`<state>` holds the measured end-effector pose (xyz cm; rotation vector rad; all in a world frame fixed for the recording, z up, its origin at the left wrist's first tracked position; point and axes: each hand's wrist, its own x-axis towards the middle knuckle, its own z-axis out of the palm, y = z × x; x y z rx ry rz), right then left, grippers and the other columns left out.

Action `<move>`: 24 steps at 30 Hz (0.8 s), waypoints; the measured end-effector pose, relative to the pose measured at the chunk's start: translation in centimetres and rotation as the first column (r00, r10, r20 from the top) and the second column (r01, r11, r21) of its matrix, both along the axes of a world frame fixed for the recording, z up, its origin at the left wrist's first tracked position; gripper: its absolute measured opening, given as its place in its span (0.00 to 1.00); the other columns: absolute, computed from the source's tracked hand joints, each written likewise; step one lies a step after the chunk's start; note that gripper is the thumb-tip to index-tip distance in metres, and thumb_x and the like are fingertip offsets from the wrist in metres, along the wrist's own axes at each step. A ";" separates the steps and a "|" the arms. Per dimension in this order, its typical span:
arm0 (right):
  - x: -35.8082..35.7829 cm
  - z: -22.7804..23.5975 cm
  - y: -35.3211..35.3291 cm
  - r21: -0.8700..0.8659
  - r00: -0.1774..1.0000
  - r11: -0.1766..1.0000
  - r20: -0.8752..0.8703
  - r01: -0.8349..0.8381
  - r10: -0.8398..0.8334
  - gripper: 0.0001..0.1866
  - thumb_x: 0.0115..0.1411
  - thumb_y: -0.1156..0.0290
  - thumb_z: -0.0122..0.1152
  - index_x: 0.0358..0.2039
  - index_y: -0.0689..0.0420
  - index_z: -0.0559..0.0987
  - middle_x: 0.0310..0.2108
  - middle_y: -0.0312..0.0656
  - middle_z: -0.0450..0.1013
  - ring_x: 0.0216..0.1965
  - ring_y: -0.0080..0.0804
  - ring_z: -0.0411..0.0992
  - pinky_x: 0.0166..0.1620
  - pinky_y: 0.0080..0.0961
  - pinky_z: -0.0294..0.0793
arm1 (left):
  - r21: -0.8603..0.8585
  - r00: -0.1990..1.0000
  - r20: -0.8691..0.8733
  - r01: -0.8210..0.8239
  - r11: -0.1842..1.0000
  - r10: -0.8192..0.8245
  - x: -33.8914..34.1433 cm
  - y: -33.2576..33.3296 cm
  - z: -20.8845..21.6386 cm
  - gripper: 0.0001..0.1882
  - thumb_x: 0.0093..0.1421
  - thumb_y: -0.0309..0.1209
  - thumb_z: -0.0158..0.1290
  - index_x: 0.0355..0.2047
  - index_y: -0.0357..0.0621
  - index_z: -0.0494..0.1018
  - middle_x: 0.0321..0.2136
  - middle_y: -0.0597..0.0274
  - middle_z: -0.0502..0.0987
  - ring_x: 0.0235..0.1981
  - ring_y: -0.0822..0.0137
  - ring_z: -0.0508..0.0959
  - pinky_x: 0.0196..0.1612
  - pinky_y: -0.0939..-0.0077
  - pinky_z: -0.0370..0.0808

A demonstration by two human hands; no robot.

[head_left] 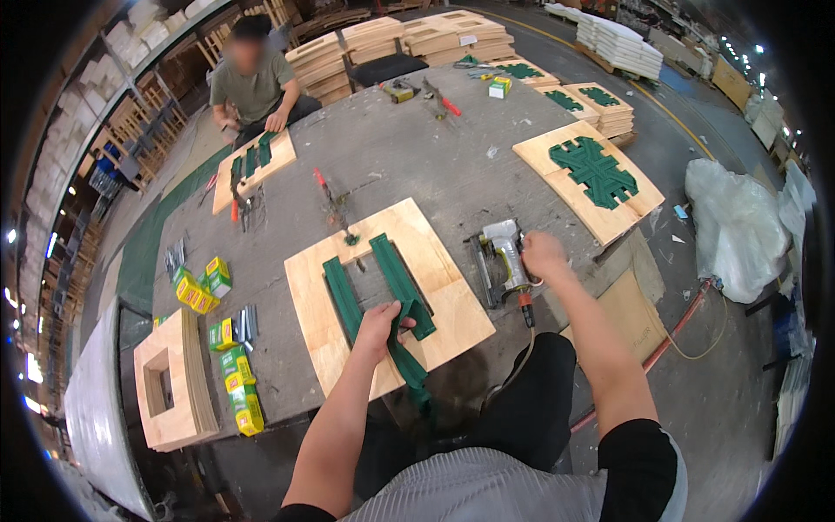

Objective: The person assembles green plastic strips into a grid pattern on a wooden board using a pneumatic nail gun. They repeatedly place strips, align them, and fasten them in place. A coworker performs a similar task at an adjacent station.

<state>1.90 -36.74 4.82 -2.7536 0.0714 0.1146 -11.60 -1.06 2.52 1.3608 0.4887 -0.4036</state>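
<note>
Head view shows, at far left, a stack of square wooden frames [202, 383] at the edge of a grey work table [417, 157], with yellow-and-green boxes [237, 370] just beside it. Farther back, a seated co-worker [259, 91] leans over a wooden board with green strips [252, 161]. Near the middle, a wooden frame board [461, 317] lies on the table before the wearer, one green webbing strip [343, 300] running along the left of its opening. The left hand [378, 329] pinches a second green strip [405, 359], folded at the board's near right part, its tail hanging past the near edge. Next comes a silver air tool [502, 231] with a hose; the right hand [544, 254], fingers curled, is at its handle, though I cannot tell whether it grips. Beyond, a board with interlaced green webbing [593, 170] sits at the table's right edge.
</note>
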 end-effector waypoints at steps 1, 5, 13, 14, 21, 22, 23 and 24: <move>-0.8 -0.3 -2.0 -0.026 0.999 0.999 0.045 -0.026 0.027 0.23 0.62 0.61 0.61 0.56 0.55 0.78 0.47 0.61 0.78 0.54 0.58 0.75 0.59 0.47 0.73 | -0.034 1.000 0.011 0.011 0.999 -0.010 0.2 -0.5 0.0 0.16 0.73 0.39 0.50 0.44 0.38 0.76 0.28 0.55 0.83 0.16 0.70 0.72 0.21 0.73 0.74; -2.9 -0.3 -2.3 -0.091 0.996 0.992 0.030 -0.084 0.087 0.31 0.60 0.62 0.62 0.63 0.55 0.70 0.48 0.61 0.77 0.56 0.58 0.73 0.59 0.47 0.74 | -0.014 0.999 0.017 -0.047 0.999 0.047 0.0 -0.1 -0.1 0.15 0.73 0.40 0.50 0.40 0.41 0.75 0.27 0.54 0.82 0.14 0.72 0.70 0.20 0.74 0.72; -4.5 3.7 -7.0 -0.173 0.996 0.983 -0.076 -0.060 0.048 0.32 0.57 0.63 0.63 0.62 0.56 0.70 0.46 0.62 0.79 0.50 0.60 0.77 0.54 0.50 0.76 | 0.058 0.998 0.048 -0.042 0.997 0.039 -0.4 -1.9 0.2 0.16 0.73 0.41 0.51 0.42 0.38 0.76 0.27 0.59 0.81 0.25 0.69 0.80 0.21 0.72 0.75; -5.0 4.2 -7.0 -0.105 0.995 0.990 -0.037 -0.093 0.089 0.31 0.57 0.61 0.64 0.61 0.56 0.71 0.46 0.61 0.79 0.50 0.60 0.77 0.53 0.50 0.76 | 0.067 0.997 0.053 -0.051 0.996 0.047 -0.4 -1.7 0.3 0.16 0.72 0.41 0.51 0.42 0.39 0.76 0.27 0.59 0.81 0.25 0.69 0.80 0.22 0.71 0.76; -9.9 6.6 0.0 0.026 0.790 0.792 0.098 -0.610 0.605 0.26 0.54 0.50 0.71 0.50 0.48 0.77 0.38 0.51 0.79 0.44 0.54 0.78 0.46 0.48 0.75 | -0.089 0.988 0.017 -0.151 0.985 0.153 -0.8 -0.9 1.1 0.16 0.72 0.42 0.52 0.41 0.40 0.75 0.27 0.61 0.80 0.24 0.68 0.79 0.23 0.68 0.76; -10.1 6.7 0.7 -0.027 0.690 0.694 0.079 -0.720 0.719 0.26 0.54 0.48 0.71 0.48 0.47 0.77 0.36 0.49 0.78 0.43 0.52 0.78 0.45 0.47 0.74 | -0.095 0.990 0.032 -0.133 0.987 0.137 -1.0 -1.2 1.5 0.15 0.72 0.42 0.52 0.41 0.41 0.75 0.27 0.61 0.80 0.24 0.68 0.79 0.23 0.68 0.76; -10.2 6.2 1.2 -0.091 0.655 0.657 0.059 -0.748 0.753 0.25 0.54 0.48 0.71 0.48 0.47 0.77 0.36 0.47 0.77 0.42 0.50 0.77 0.45 0.46 0.73 | -0.101 0.992 0.044 -0.111 0.989 0.116 -1.1 -1.6 1.9 0.15 0.72 0.42 0.52 0.41 0.41 0.75 0.27 0.61 0.80 0.24 0.68 0.79 0.23 0.68 0.76; -9.9 5.7 2.0 -0.153 0.617 0.614 0.036 -0.774 0.786 0.25 0.55 0.48 0.71 0.47 0.46 0.77 0.36 0.45 0.76 0.42 0.48 0.77 0.46 0.45 0.71 | -0.103 0.993 0.051 -0.099 0.990 0.105 -1.2 -1.9 2.2 0.15 0.72 0.41 0.52 0.41 0.41 0.75 0.27 0.61 0.80 0.24 0.68 0.79 0.23 0.68 0.76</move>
